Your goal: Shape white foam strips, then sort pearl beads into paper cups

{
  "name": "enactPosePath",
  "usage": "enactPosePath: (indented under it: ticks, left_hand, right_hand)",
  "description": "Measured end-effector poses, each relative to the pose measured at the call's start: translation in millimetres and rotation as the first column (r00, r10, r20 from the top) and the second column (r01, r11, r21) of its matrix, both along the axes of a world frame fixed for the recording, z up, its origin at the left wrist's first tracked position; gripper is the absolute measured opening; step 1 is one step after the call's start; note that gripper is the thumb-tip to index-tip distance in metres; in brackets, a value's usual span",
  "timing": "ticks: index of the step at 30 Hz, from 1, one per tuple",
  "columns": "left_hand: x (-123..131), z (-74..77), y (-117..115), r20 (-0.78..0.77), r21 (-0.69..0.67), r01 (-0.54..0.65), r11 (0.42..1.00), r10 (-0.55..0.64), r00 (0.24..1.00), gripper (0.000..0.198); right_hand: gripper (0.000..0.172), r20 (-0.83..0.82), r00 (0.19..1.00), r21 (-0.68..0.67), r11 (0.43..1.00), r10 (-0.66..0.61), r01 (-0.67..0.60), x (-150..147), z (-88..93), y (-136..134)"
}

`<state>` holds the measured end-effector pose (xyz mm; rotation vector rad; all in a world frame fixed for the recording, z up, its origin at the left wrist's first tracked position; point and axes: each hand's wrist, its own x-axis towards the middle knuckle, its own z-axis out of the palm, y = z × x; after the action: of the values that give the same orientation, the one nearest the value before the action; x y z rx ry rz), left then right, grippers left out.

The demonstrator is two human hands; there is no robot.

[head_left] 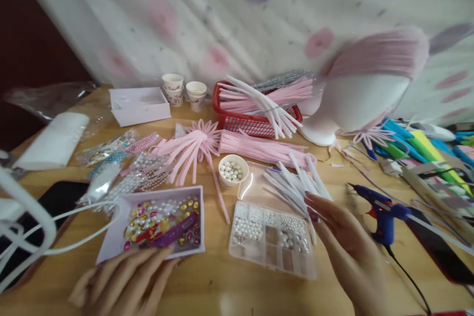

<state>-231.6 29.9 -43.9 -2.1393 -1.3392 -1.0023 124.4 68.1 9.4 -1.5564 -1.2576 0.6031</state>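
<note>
My left hand [128,281] is at the near wall of a white cardboard box [111,227]. Its fingers are stretched out and slightly apart, and nothing shows in them. Inside the box lie pearl and gold beads and a purple strip [177,229]. My right hand [344,244] is closed, thumb and fingertips at the stem end of a bunch of white pipe cleaners [292,185] that fans out to the left and away. Just left of that hand sits a clear divided bead case [272,261], lid open, with pearls in several compartments.
A paper cup of pearls [233,170], a pink pipe-cleaner flower [196,145] and a pink bundle [259,145] lie mid-table. Behind are a red basket [240,123] and a white mannequin head [355,103]. At right are a blue glue gun [381,215] and its cord.
</note>
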Motion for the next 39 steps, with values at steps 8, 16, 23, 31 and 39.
enactPosePath:
  ticks: [8, 16, 23, 31, 39]
  left_hand:
    - [82, 22.2, -17, 0.134, -0.208, 0.218, 0.953, -0.193, 0.972, 0.031]
    - [136, 5.4, -6, 0.055, -0.417, 0.255, 0.872, -0.255, 0.965, 0.028]
    - [131, 4.7, -7, 0.108, -0.495, 0.278, 0.823, -0.259, 0.960, 0.032]
    - [132, 2.4, -3, 0.053, -0.418, 0.242, 0.876, -0.242, 0.969, 0.028]
    - [131, -5.2, -1, 0.060, -0.343, 0.248, 0.906, -0.242, 0.968, 0.029]
  right_hand:
    - [0.032, 0.204, 0.979, -0.116, 0.993, -0.010, 0.034, 16, -20.4, -1]
    - [0.027, 0.124, 0.991, 0.007, 0.999, -0.045, 0.044, 21, -42.2, -6]
    - [0.029, 0.121, 0.993, -0.057, 0.998, -0.011, 0.018, 21, -44.2, -5]
    - [0.036, -0.136, 0.990, -0.069, 0.996, 0.038, -0.048, 21, -48.6, -8]
    - [0.042, -0.477, 0.856, -0.212, 0.971, -0.198, 0.107, 17, -35.1, -6]
